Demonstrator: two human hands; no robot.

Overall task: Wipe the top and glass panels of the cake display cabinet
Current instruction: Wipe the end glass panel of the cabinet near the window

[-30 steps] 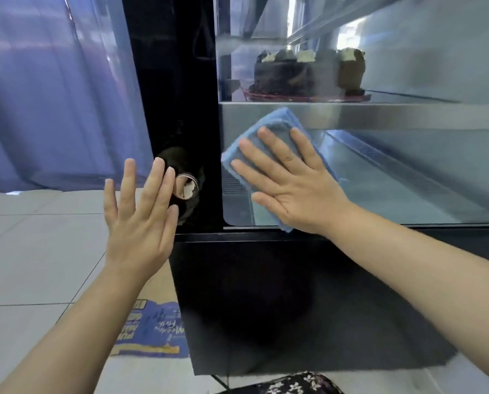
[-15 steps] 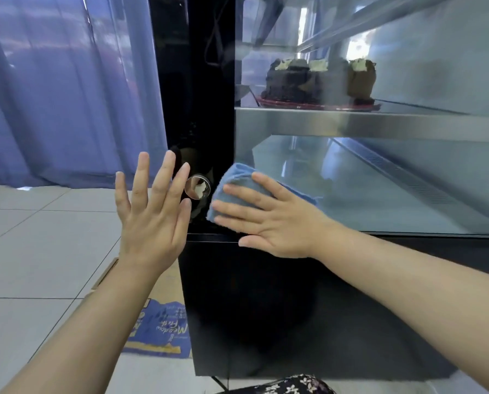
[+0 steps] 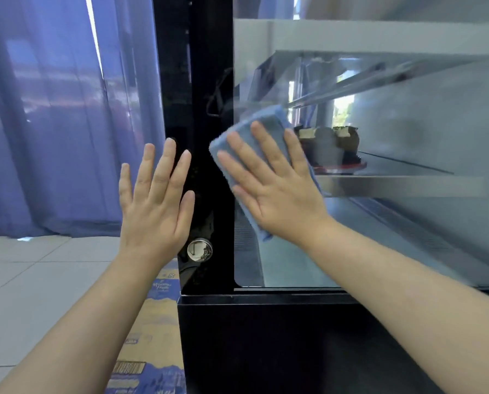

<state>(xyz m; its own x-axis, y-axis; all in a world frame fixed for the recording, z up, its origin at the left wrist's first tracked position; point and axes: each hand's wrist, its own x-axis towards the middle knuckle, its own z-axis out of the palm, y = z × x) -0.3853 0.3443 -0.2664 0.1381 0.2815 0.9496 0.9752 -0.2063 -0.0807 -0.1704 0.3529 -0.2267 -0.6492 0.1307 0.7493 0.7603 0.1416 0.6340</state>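
The cake display cabinet has a black frame (image 3: 209,66) and a large front glass panel (image 3: 394,228). My right hand (image 3: 277,189) lies flat with straight fingers on a folded blue cloth (image 3: 266,120), pressing it against the glass near the panel's left edge. My left hand (image 3: 155,200) is raised with fingers straight, in front of the black frame's left edge, holding nothing. Whether it touches the frame I cannot tell. A dark chocolate cake (image 3: 331,146) stands on a steel shelf (image 3: 402,186) behind the glass.
A round metal lock (image 3: 199,249) sits low on the black frame. Blue curtains (image 3: 52,109) hang at the left above a pale tiled floor (image 3: 24,294). A flattened printed cardboard box (image 3: 152,336) lies on the floor beside the cabinet's black base (image 3: 266,351).
My right hand has slid the cloth up the glass from the panel's bottom left corner to the cake shelf's height. The view has tilted upward. My left hand stays raised and flat.
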